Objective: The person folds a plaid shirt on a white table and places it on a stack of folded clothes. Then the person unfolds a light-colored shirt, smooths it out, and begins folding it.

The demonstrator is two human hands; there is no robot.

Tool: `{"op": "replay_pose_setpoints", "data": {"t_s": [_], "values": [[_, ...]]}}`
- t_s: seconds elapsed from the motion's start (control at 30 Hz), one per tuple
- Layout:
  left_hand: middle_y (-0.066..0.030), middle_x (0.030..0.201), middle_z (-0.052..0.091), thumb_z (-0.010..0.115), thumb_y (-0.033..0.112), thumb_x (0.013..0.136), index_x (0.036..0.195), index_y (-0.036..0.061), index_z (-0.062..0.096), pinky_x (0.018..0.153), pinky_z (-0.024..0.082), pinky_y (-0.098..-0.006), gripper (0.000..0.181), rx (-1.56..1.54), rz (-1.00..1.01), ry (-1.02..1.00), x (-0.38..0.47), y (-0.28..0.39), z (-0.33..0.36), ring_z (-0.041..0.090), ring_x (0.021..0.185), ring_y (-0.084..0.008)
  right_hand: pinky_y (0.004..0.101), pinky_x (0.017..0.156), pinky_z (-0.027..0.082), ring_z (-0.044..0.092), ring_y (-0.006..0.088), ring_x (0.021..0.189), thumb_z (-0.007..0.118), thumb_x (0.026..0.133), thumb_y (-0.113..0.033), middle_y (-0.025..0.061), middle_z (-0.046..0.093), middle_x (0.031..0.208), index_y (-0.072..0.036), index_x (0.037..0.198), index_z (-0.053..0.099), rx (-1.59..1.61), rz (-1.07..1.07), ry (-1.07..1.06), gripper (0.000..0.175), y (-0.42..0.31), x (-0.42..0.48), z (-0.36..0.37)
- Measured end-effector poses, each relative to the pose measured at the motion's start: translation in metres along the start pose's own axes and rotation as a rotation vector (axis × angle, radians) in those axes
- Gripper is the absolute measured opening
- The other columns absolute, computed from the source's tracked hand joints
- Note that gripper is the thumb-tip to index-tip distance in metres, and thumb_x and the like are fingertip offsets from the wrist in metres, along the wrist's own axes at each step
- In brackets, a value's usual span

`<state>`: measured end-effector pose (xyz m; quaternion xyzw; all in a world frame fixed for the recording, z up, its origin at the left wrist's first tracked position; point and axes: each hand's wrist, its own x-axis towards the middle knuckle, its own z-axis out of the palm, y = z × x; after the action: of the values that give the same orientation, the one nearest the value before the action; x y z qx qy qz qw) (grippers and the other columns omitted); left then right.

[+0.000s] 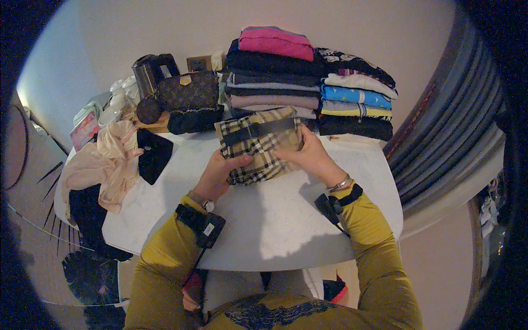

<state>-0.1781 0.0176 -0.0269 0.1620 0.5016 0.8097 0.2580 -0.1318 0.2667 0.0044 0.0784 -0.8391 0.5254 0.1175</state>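
Between both hands is a folded plaid cloth (pixel 260 142) in beige, black and white, held above the white table (pixel 231 231). My left hand (pixel 216 173) grips its lower left corner, the thumb lying on top. On the right edge, my right hand (pixel 311 152) pinches the cloth with the thumb over its face and the fingers behind. Just beyond it rises a tall stack of folded clothes (pixel 274 101), topped by a bright pink folded garment (pixel 276 43). A second stack of folded clothes (pixel 357 97) stands to its right.
At the back left are a brown monogram handbag (pixel 187 90), a round pouch (pixel 148 110), a dark electric kettle (pixel 146 76) and white cups (pixel 117 99). A crumpled peach garment (pixel 103 165) and black cloth (pixel 154 154) lie on the left. A grey curtain (pixel 445 111) hangs at right.
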Motion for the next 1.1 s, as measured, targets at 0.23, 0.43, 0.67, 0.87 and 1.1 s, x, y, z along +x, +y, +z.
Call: {"op": "replay_pose_setpoints", "data": {"t_s": [0.23, 0.43, 0.67, 0.87, 1.1], "values": [[-0.0048, 0.11, 0.071, 0.074, 0.009, 0.086, 0.121, 0.0051, 0.063, 0.083, 0.058, -0.0362, 0.036, 0.001, -0.274, -0.054, -0.001, -0.003, -0.002, 0.07, 0.097, -0.0183, 0.0468, 0.117, 0.028, 0.032, 0.0369, 0.145, 0.078, 0.082, -0.041, 0.0224, 0.031, 0.157, -0.006, 0.153, 0.033, -0.689, -0.417, 0.083, 0.091, -0.008, -0.006, 0.005], [-0.0123, 0.128, 0.062, 0.076, 0.014, 0.086, 0.14, 0.002, 0.046, 0.086, 0.058, -0.0371, 0.063, 0.125, -0.037, 0.01, 0.002, -0.013, -0.001, 0.067, 0.106, -0.0226, 0.0566, 0.112, 0.028, 0.029, 0.0409, 0.146, 0.067, 0.089, -0.049, 0.022, 0.027, 0.159, -0.009, 0.152, 0.035, -0.884, -0.471, -0.223, 0.082, 0.005, -0.023, 0.034], [-0.0217, 0.159, 0.027, 0.059, 0.037, 0.096, 0.156, 0.0042, 0.024, 0.114, 0.028, -0.0598, 0.076, 1.63, 0.738, 0.167, 0.013, -0.033, 0.001, 0.025, 0.147, -0.0442, 0.0605, 0.114, 0.023, 0.025, 0.0423, 0.148, 0.058, 0.09, -0.06, 0.0241, 0.026, 0.16, -0.006, 0.151, 0.035, -0.883, -0.473, -0.278, 0.085, 0.005, -0.019, 0.038], [-0.0218, 0.162, 0.021, 0.047, 0.044, 0.102, 0.157, 0.0057, 0.02, 0.117, 0.021, -0.0635, 0.072, 1.573, 0.446, 0.002, 0.008, -0.049, -0.001, 0.015, 0.15, -0.0465, 0.0615, 0.114, 0.024, 0.028, 0.0432, 0.146, 0.062, 0.083, -0.067, 0.0236, 0.029, 0.158, -0.004, 0.15, 0.036, -0.883, -0.506, -0.255, 0.096, 0.011, -0.022, 0.04], [-0.0215, 0.161, 0.025, 0.047, 0.044, 0.102, 0.157, 0.0026, 0.019, 0.116, 0.021, -0.063, 0.075, 1.573, 0.391, 0.001, 0.019, -0.053, -0.007, 0.018, 0.151, -0.0403, 0.0619, 0.114, 0.022, 0.026, 0.0433, 0.146, 0.062, 0.081, -0.071, 0.0233, 0.03, 0.158, -0.003, 0.148, 0.04, -0.882, -0.486, -0.269, 0.098, 0.018, -0.017, 0.041]]}}
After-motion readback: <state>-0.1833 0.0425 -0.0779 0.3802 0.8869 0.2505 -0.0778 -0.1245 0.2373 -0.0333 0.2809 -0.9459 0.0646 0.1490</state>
